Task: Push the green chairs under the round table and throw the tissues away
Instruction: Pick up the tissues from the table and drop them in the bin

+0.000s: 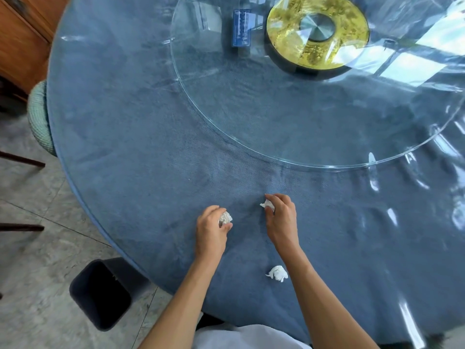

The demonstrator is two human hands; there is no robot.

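Round desk under blue cloth and clear plastic, curved edge sweeping from upper left down to the near side; grey tiled floor open beyond that edge at left; green chair tucked against the desk rim at far left, seat partly under the top; dark chair legs jutting in from the left border; wooden cabinet at top left corner.

Dark bin on the floor just beside the desk edge, near left, mouth open upward; inside too dark to tell any contents.

Glass turntable over the far half of the desk, on a gold round base; blue card stand beside the base.

Left hand low on the cloth, fingers curled, grip closed round a crumpled white tissue; right hand just beside it, thumb and fingers pinching a second tissue, grip closed on it too; third tissue loose on the cloth, nearer the body, between the two forearms and close by the right one; white garment at the bottom border.
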